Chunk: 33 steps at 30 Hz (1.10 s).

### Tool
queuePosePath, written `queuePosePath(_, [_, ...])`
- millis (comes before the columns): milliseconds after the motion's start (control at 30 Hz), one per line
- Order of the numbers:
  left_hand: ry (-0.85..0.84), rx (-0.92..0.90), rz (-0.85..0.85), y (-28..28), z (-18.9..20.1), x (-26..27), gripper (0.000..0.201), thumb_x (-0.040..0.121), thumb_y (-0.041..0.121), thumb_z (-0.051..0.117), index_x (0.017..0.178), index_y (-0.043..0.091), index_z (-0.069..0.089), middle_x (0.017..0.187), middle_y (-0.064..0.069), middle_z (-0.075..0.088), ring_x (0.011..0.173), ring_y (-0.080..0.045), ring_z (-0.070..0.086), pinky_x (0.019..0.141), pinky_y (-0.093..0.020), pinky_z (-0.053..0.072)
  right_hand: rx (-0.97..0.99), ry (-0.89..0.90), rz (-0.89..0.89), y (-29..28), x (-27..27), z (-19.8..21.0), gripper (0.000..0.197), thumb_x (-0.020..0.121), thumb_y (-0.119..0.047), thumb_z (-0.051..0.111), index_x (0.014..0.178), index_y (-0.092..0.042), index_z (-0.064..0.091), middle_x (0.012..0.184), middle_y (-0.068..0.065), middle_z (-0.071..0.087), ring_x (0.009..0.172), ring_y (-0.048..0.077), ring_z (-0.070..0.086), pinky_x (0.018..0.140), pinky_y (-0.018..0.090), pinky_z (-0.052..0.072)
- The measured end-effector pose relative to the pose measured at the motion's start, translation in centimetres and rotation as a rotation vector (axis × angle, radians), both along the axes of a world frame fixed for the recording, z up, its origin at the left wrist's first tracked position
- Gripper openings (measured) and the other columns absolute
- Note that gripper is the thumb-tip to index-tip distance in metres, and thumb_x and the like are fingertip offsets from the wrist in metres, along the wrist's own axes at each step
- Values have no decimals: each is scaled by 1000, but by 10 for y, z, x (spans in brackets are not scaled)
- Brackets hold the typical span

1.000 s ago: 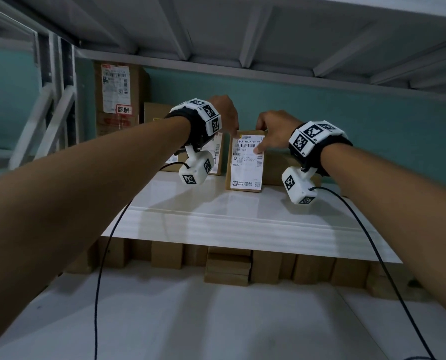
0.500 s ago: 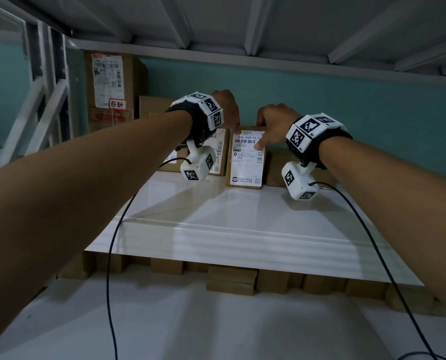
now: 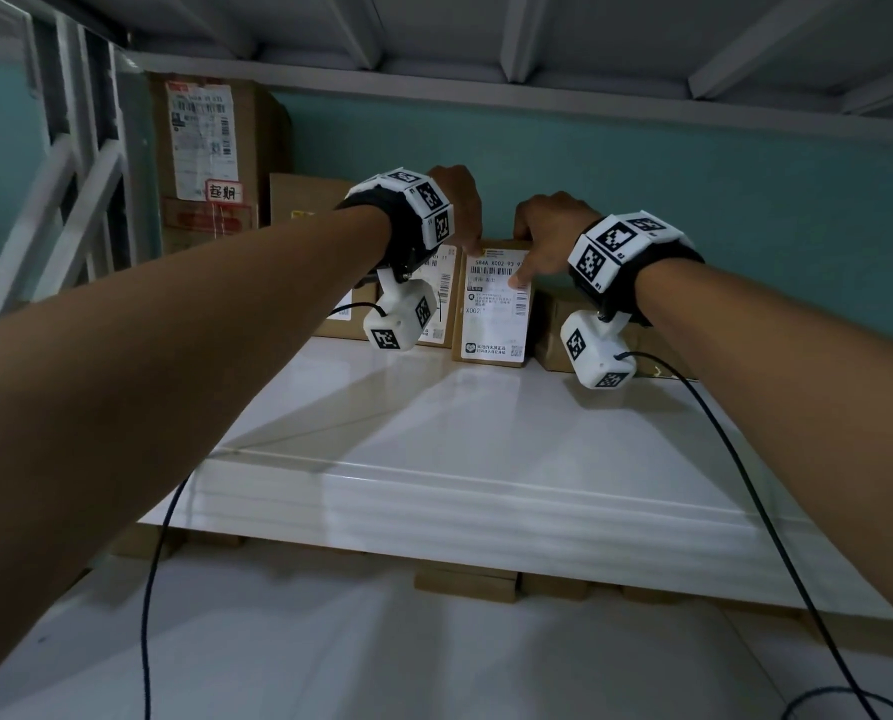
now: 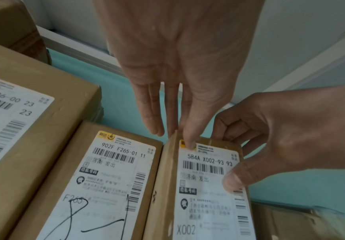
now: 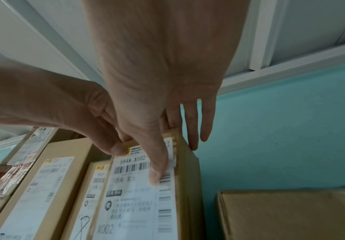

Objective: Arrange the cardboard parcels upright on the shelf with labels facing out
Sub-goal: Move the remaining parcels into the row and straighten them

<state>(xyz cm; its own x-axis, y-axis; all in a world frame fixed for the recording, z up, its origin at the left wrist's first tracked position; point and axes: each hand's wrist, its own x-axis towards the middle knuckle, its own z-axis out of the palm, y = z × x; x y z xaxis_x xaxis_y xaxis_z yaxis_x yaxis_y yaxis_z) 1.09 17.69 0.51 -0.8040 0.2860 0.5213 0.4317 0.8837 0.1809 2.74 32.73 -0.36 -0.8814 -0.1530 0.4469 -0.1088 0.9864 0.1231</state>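
Note:
A slim cardboard parcel (image 3: 493,309) labelled 584A stands upright at the back of the white shelf (image 3: 486,433), its white label facing out. My left hand (image 3: 465,226) pinches its top left corner, thumb (image 4: 190,142) on the label and straight fingers behind. My right hand (image 3: 532,252) grips the top right, thumb (image 5: 156,177) on the barcode and fingers over the top edge. Right beside it on the left stands the upright 902F parcel (image 4: 110,178), label out.
Further left stands a bigger labelled parcel (image 4: 13,129), and a tall box (image 3: 210,163) fills the back left corner. A low brown parcel (image 5: 291,214) lies to the right. A teal wall (image 3: 693,226) is close behind, with the metal underside of another shelf above.
Both hands stay on the top of the 584A parcel, which has barely shifted. My head view has tilted slightly.

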Motion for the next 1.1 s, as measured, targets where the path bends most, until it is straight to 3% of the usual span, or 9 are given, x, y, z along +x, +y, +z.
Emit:
queuePosePath(133, [38,-46,-5,4,-3,1,38,84,30,72,115,10,69,117,-4,67,112,-23,61,98,-34,48,14,-17,-23,-1,-8,2,66,68,-37,85,119,-6,57,116,12,62,101,30,62,76,32,50])
queuePosePath(500, [25,-44,1,5,-2,-21,34,80,26,76,108,7,72,109,-5,71,103,-23,65,91,-33,52,4,-38,-49,0,-30,4,70,69,-40,83,123,-8,54,120,11,59,104,29,61,72,30,44])
queuePosePath(667, [28,-72,4,6,-4,-32,33,80,28,75,107,9,71,109,-5,71,101,-23,66,92,-38,53,12,-24,-29,1,-38,3,65,68,-39,83,117,-8,55,114,11,61,91,26,59,68,30,44])
queuePosePath(867, [33,-100,0,6,-2,-42,33,81,29,74,107,10,71,107,-5,71,100,-24,67,92,-40,54,17,-10,-29,2,-44,1,64,70,-37,83,119,-7,55,114,12,61,99,30,62,71,32,46])
queuePosePath(1100, [40,-126,22,7,0,-52,34,79,30,75,107,10,72,107,-5,72,100,-24,67,92,-40,53,25,-16,-20,3,-50,3,63,67,-38,85,115,-9,57,108,9,62,85,25,58,69,32,47])
